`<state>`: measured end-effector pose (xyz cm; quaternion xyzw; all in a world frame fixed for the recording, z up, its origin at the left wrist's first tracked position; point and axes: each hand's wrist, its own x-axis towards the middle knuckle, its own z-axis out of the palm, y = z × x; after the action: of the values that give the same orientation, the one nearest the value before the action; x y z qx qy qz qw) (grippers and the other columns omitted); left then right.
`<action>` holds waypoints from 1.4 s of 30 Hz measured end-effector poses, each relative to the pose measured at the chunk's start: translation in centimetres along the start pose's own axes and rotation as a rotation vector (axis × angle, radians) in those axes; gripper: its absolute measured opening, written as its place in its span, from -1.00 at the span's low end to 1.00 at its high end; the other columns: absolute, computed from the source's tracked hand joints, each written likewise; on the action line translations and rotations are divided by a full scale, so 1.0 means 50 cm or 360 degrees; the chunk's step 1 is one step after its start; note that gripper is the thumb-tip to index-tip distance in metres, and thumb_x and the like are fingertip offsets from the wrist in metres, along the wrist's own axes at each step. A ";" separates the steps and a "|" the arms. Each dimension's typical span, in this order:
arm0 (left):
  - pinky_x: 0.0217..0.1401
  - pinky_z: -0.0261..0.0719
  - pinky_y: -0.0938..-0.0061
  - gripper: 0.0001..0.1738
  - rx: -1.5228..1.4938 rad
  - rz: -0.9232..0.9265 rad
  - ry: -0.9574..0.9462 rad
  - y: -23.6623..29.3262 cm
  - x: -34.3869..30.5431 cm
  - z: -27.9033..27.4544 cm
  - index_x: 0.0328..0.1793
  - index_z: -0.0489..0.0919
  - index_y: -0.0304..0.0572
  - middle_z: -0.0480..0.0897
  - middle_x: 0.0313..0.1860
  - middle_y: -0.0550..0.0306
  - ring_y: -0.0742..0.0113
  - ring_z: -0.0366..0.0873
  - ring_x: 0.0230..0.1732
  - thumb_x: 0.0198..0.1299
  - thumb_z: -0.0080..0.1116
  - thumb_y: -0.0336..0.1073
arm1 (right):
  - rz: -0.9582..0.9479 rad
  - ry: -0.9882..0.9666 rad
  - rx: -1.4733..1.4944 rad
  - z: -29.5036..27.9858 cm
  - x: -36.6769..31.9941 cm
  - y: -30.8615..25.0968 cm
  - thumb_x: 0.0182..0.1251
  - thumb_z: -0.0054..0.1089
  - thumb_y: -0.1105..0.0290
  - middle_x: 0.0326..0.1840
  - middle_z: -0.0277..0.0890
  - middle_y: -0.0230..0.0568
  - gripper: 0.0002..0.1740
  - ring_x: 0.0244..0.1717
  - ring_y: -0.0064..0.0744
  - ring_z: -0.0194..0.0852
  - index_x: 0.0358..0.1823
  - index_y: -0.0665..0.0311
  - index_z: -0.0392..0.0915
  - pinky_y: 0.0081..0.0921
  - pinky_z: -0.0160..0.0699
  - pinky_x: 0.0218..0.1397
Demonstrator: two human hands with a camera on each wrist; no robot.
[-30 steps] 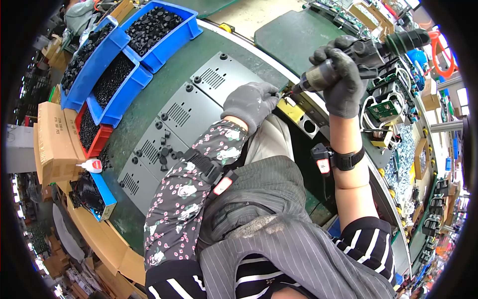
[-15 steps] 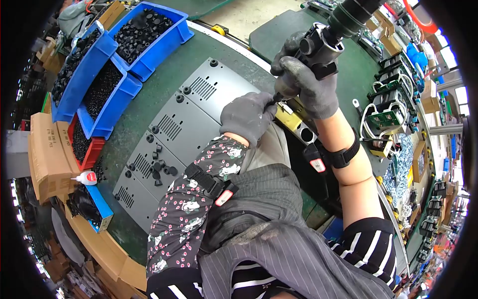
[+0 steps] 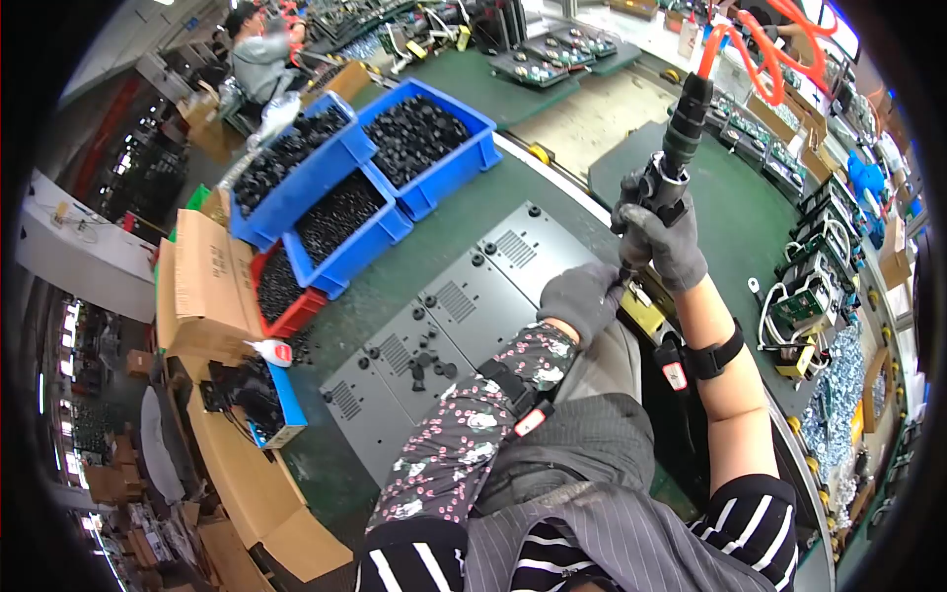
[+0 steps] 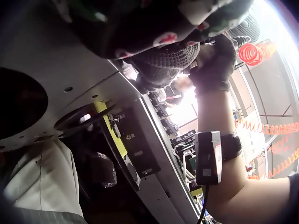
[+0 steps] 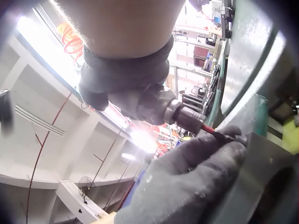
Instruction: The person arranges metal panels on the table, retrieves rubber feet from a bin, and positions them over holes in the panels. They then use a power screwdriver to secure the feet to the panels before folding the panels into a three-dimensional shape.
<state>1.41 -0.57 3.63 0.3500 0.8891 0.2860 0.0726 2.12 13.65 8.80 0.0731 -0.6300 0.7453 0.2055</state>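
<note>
Air screwdriver [image 3: 684, 128]: my right hand [image 3: 671, 242] grips it, left hand [image 3: 580, 299] pinches its bit [image 5: 209, 129]; probably aligning to fasten; next, press straight.

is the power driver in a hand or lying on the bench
In hand: the right hand grips the power driver, its bit pointing toward the left hand.

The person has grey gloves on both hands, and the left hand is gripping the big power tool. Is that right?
Not quite: the right hand grips the big power tool, as the head view shows. The left hand is at the tool's tip instead. The rest is right: both hands wear grey gloves.
</note>
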 end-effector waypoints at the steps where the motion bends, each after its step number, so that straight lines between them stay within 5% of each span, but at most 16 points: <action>1: -0.13 0.48 0.20 -0.69 0.0003 -0.0002 0.0001 0.002 0.000 0.000 -0.14 0.57 -0.01 0.59 -0.26 0.01 0.01 0.54 -0.18 0.13 -0.02 -0.04 | -0.0039 0.0000 0.0013 0.004 -0.004 -0.004 -0.01 0.21 0.57 -0.33 0.37 -0.30 -0.63 -0.39 -0.54 0.39 -0.14 0.31 0.32 -0.53 0.49 -0.32; 4: -0.11 0.47 0.20 -0.67 -0.0026 0.0026 -0.0043 -0.005 0.005 0.002 -0.11 0.57 -0.01 0.60 -0.24 0.00 0.01 0.54 -0.18 0.14 -0.02 -0.03 | -0.0277 0.0159 0.0325 0.015 -0.032 -0.026 -0.06 0.18 0.65 -0.19 0.31 -0.24 -0.44 -0.27 -0.47 0.38 0.02 0.27 0.20 -0.52 0.48 -0.29; 6: -0.12 0.48 0.22 -0.67 -0.0013 0.0014 -0.0054 -0.003 0.005 -0.009 -0.09 0.57 0.00 0.60 -0.25 0.00 0.02 0.55 -0.21 0.14 -0.01 -0.04 | -0.0320 0.0253 0.0408 0.021 -0.067 -0.063 -0.02 0.13 0.62 -0.21 0.31 -0.23 -0.51 -0.28 -0.40 0.39 -0.01 0.25 0.22 -0.43 0.47 -0.28; 8: -0.22 0.51 0.31 -0.69 -0.0439 -0.0322 -0.0284 -0.005 0.012 -0.034 -0.06 0.57 -0.03 0.61 -0.30 0.03 0.17 0.58 -0.31 0.14 0.03 -0.11 | -0.0319 0.0272 0.0562 0.027 -0.092 -0.087 -0.02 0.10 0.58 -0.22 0.30 -0.25 -0.53 -0.31 -0.38 0.37 -0.02 0.21 0.23 -0.39 0.45 -0.28; 9: -0.42 0.49 0.41 -0.66 -0.0918 -0.0381 -0.0132 -0.031 0.013 -0.023 0.02 0.53 -0.11 0.56 -0.42 0.11 0.38 0.50 -0.47 0.12 0.08 -0.21 | -0.0317 0.0289 0.0631 0.029 -0.102 -0.094 -0.02 0.08 0.56 -0.22 0.29 -0.27 -0.54 -0.32 -0.37 0.36 -0.02 0.20 0.23 -0.38 0.44 -0.27; 13: -0.57 0.37 0.69 -0.68 -0.2620 -0.1058 -0.0214 -0.115 -0.028 -0.085 0.07 0.37 -0.26 0.46 -0.34 0.12 0.49 0.40 -0.49 0.17 -0.06 -0.42 | -0.0257 0.0269 0.0743 0.047 -0.136 -0.111 -0.01 0.08 0.45 -0.32 0.16 -0.30 -0.58 -0.36 -0.42 0.18 -0.07 0.14 0.22 -0.49 0.26 -0.26; 15: -0.67 0.20 0.82 -0.68 -0.2862 -0.1011 -0.0187 -0.104 -0.095 -0.145 0.12 0.30 -0.28 0.40 -0.35 0.19 0.61 0.29 -0.50 0.23 -0.15 -0.43 | -0.0241 0.0253 0.0772 0.057 -0.147 -0.113 -0.01 0.09 0.43 -0.33 0.13 -0.31 -0.57 -0.38 -0.44 0.14 -0.07 0.14 0.19 -0.48 0.23 -0.26; 25: -0.51 0.35 0.78 -0.60 -0.2901 -0.0950 -0.0025 -0.122 -0.268 -0.150 0.20 0.34 -0.29 0.45 -0.21 0.21 0.58 0.31 -0.42 0.20 -0.09 -0.44 | -0.0434 0.0257 0.0686 0.094 -0.104 -0.142 0.04 0.01 0.34 -0.35 0.21 -0.31 -0.65 -0.31 -0.40 0.16 -0.10 0.21 0.28 -0.40 0.19 -0.17; 26: -0.53 0.33 0.81 -0.60 -0.2936 -0.0886 0.0023 -0.119 -0.272 -0.150 0.20 0.34 -0.29 0.45 -0.20 0.21 0.59 0.30 -0.43 0.21 -0.09 -0.44 | -0.0504 0.0096 0.0790 0.068 -0.094 -0.129 0.13 0.00 0.25 -0.34 0.36 -0.20 -0.68 -0.26 -0.31 0.40 -0.18 0.33 0.39 -0.20 0.43 -0.12; 27: -0.55 0.31 0.83 -0.61 -0.2959 -0.0804 0.0074 -0.120 -0.271 -0.152 0.20 0.34 -0.28 0.44 -0.20 0.22 0.59 0.29 -0.44 0.22 -0.10 -0.44 | -0.0492 0.0336 0.0757 0.096 -0.098 -0.149 0.04 0.01 0.34 -0.34 0.21 -0.29 -0.65 -0.31 -0.38 0.16 -0.10 0.24 0.32 -0.40 0.18 -0.15; 29: -0.58 0.27 0.87 -0.62 -0.3011 -0.0817 0.0090 -0.116 -0.276 -0.142 0.19 0.34 -0.29 0.44 -0.20 0.22 0.61 0.26 -0.45 0.23 -0.09 -0.43 | -0.0563 0.0088 0.0840 0.080 -0.088 -0.151 0.03 0.02 0.34 -0.34 0.20 -0.30 -0.66 -0.30 -0.39 0.16 -0.12 0.25 0.33 -0.40 0.17 -0.17; 37: -0.49 0.31 0.78 -0.61 -0.3210 -0.0809 -0.0150 -0.109 -0.297 -0.117 0.19 0.35 -0.33 0.43 -0.21 0.19 0.57 0.27 -0.42 0.21 -0.09 -0.46 | -0.0384 -0.0051 0.0919 0.126 -0.118 -0.121 -0.01 0.06 0.30 -0.34 0.16 -0.34 -0.60 -0.33 -0.44 0.12 -0.09 0.21 0.30 -0.48 0.15 -0.22; 42: -0.62 0.32 0.84 -0.67 -0.3166 -0.0960 -0.0050 -0.095 -0.309 -0.120 0.16 0.37 -0.37 0.47 -0.25 0.14 0.61 0.34 -0.45 0.29 -0.14 -0.42 | -0.0264 -0.0139 0.1049 0.177 -0.129 -0.099 0.00 0.02 0.31 -0.33 0.14 -0.35 -0.60 -0.32 -0.44 0.10 -0.07 0.17 0.25 -0.50 0.13 -0.24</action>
<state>8.15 -16.38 4.81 -0.1011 0.3012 0.8556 0.4087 8.60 4.29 12.66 0.2184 -0.3555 0.8857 0.2036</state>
